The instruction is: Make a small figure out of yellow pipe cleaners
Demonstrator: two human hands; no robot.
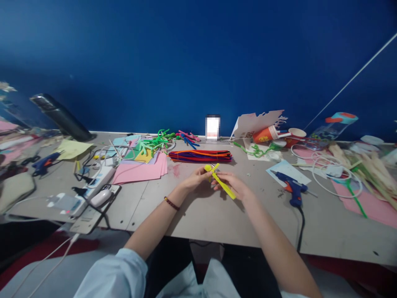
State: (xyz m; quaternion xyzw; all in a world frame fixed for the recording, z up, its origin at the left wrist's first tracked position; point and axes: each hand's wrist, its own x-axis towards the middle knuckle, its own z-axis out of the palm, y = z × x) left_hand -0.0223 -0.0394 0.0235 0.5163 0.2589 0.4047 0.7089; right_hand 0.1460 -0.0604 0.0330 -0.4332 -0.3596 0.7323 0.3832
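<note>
Yellow pipe cleaners (226,188) are between my two hands above the middle of the table, crossing near the fingertips, with one length slanting down to the right. My left hand (197,176) pinches the upper left end, its fingers closed. Curled around the lower side, my right hand (232,184) has its fingers closed at the yellow strip. A small shiny metallic bit shows beside the crossing; its kind is too small to tell. Just beyond my hands lies a long bundle of red, purple, orange and black pipe cleaners (200,156).
Pink paper (141,174) and green pipe cleaners (159,140) lie left. A power strip (94,186) and mouse (101,198) are nearer. On the right, a blue glue gun (294,188) trails its cord over the table edge. Paper cups (266,134) and a lit phone (212,127) stand behind.
</note>
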